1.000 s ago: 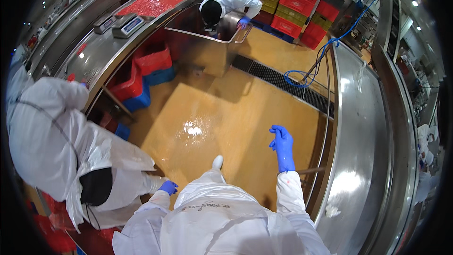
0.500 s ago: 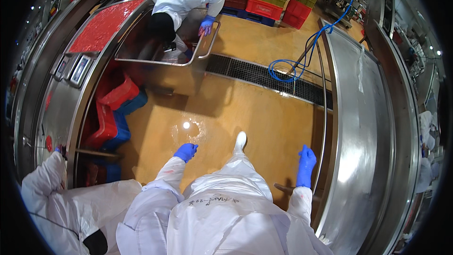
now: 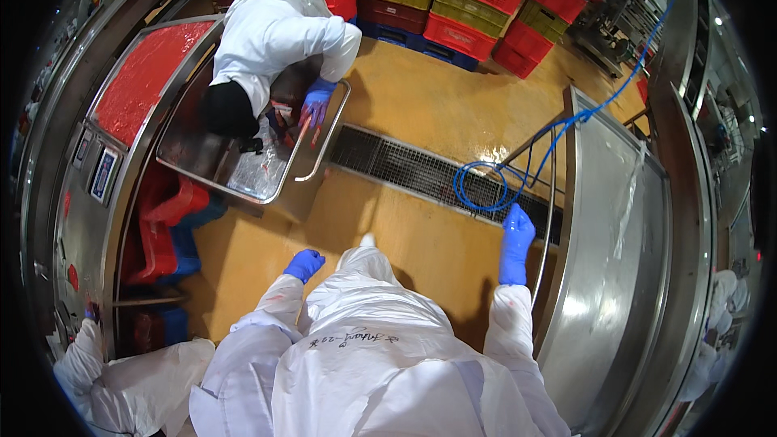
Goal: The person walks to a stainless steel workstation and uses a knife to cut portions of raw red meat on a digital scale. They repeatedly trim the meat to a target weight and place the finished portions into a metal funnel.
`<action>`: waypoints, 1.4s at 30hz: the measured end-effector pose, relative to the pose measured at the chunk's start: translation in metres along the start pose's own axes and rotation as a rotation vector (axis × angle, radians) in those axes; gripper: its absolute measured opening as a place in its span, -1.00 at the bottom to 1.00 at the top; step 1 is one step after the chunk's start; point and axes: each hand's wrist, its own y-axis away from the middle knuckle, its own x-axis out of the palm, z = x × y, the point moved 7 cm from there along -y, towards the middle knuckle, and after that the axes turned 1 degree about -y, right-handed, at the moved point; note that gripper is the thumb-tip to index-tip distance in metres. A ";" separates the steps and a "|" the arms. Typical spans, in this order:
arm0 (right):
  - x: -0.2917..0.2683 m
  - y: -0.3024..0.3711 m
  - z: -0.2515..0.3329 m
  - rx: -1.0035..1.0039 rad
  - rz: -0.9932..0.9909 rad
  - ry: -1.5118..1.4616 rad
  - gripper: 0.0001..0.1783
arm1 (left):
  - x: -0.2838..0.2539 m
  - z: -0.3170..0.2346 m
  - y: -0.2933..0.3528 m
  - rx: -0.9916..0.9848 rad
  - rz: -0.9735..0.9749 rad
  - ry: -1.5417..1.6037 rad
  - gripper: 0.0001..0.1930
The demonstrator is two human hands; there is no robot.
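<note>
My left hand (image 3: pixel 304 265), in a blue glove, hangs in front of my white apron (image 3: pixel 364 348) above the floor. Its fingers are curled in, and nothing shows in them. On the other side my right hand (image 3: pixel 516 244), also blue-gloved, is held out with the fingers bent together and no object visible in them. It is near the metal rail beside the steel table (image 3: pixel 607 275) and just short of the coiled blue hose (image 3: pixel 484 186). Neither hand appears to touch anything. A white boot tip (image 3: pixel 367 239) shows below my apron.
Ahead left, a co-worker (image 3: pixel 283 32) bends into a steel bin (image 3: pixel 259 182). Red meat (image 3: pixel 150 73) lies in a tray beside a scale (image 3: pixel 104 175). A floor drain (image 3: pixel 405 168) crosses ahead; stacked crates (image 3: pixel 469 0) stand behind. Another person's sleeve (image 3: pixel 81 364) is at lower left.
I have moved forward, so the drain, bin and hose look closer. My right hand has swung forward and up. The co-worker's gloved hand by the bin now shows reddish pieces at its fingers.
</note>
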 end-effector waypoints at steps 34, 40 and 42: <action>0.530 -0.815 0.034 -0.071 0.685 0.047 -0.70 | -0.154 -0.263 -0.601 -0.409 -0.307 0.886 -0.80; 0.751 -0.797 0.111 -0.184 1.117 -0.155 -0.76 | -0.165 -0.279 -0.635 -0.577 -0.193 0.910 -0.81; 0.807 -0.781 0.126 -0.328 1.225 -0.135 -0.74 | -0.185 -0.275 -0.660 -0.527 -0.255 0.964 -0.85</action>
